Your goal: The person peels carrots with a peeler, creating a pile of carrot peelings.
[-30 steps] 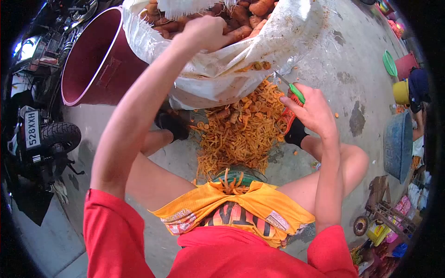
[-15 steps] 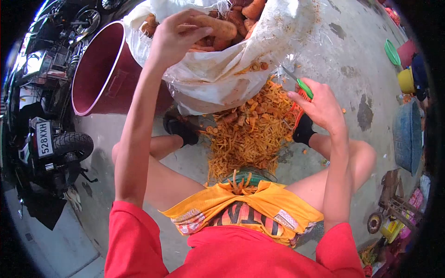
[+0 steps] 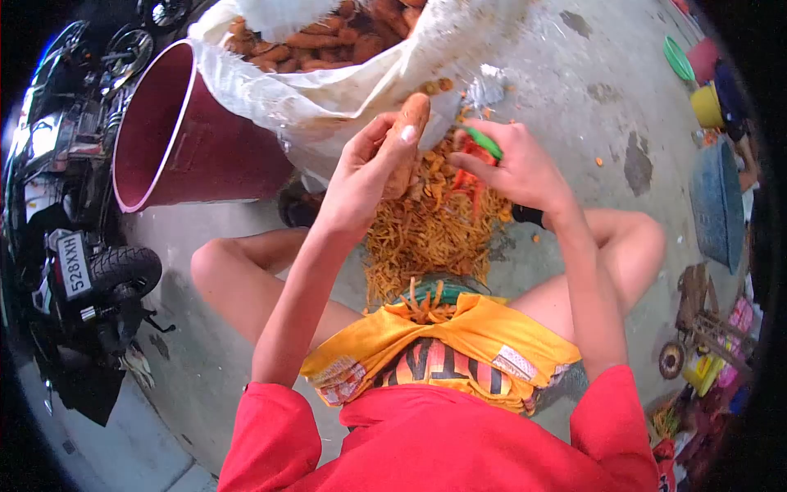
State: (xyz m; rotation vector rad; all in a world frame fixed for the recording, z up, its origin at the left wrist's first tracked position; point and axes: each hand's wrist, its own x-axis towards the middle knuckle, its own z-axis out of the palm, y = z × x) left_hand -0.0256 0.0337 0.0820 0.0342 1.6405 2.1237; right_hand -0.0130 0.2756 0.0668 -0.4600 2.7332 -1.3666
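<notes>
My left hand is closed round a large carrot, which it holds tilted upward in front of the sack. My right hand grips a green-handled knife a short way to the right of the carrot. An orange-red object shows under the right fingers, its kind unclear. Below both hands, a heap of orange peelings covers the floor between my feet. Many more carrots fill the open white sack beyond the left hand.
A maroon tub leans beside the sack. Parked motorcycles line the left side. At the right are a blue basin, a yellow container and a small wheeled cart. Peelings also lie on my yellow shorts.
My left hand has come down from the sack's mouth toward me, bringing the carrot out. My right hand has moved left with the knife, closer to the carrot.
</notes>
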